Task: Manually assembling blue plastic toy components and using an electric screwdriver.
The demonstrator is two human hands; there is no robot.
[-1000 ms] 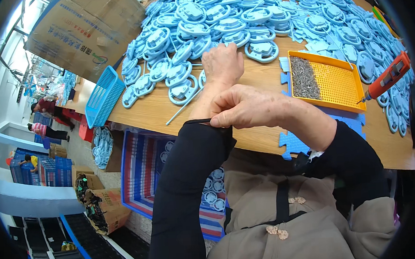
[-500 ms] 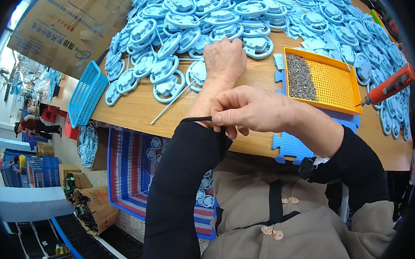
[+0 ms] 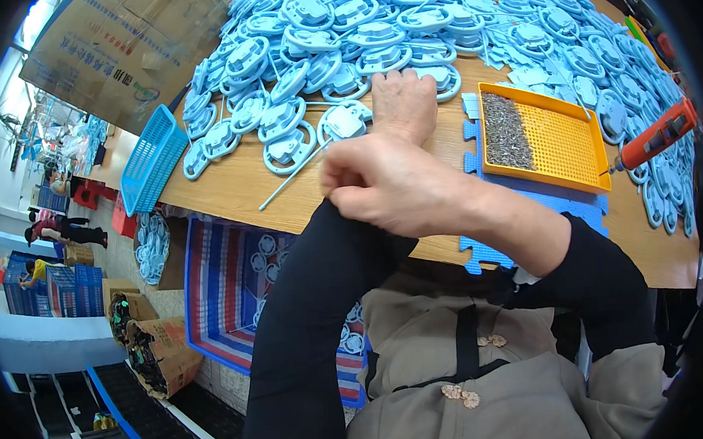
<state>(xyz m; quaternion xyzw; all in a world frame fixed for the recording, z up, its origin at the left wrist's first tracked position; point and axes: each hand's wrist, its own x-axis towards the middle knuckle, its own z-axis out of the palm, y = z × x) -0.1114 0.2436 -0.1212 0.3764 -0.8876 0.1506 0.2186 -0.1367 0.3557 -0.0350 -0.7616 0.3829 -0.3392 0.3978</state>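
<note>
My left hand (image 3: 404, 107) is curled into a fist at the near edge of a pile of light-blue plastic oval parts (image 3: 378, 35). Its fingertips are turned down out of sight, so anything in them is hidden. My right hand (image 3: 385, 174) crosses over the left wrist, its fingers pinching the cuff of the black sleeve (image 3: 323, 292) on my left forearm. Beside the left hand, a loose oval part (image 3: 342, 122) lies on the wooden table (image 3: 231, 190), with a thin blue stick (image 3: 293, 175) near it.
A yellow tray (image 3: 558, 137) holding small screws (image 3: 508, 136) sits on a blue foam mat (image 3: 488, 248). An orange electric screwdriver (image 3: 657, 136) is at the right. A blue basket (image 3: 154, 162), a cardboard box (image 3: 120, 57) and a striped bin (image 3: 220, 282) are to the left.
My right hand has moved left and turned over the left wrist, drawing the black cuff with it. The left fist has shifted slightly right.
</note>
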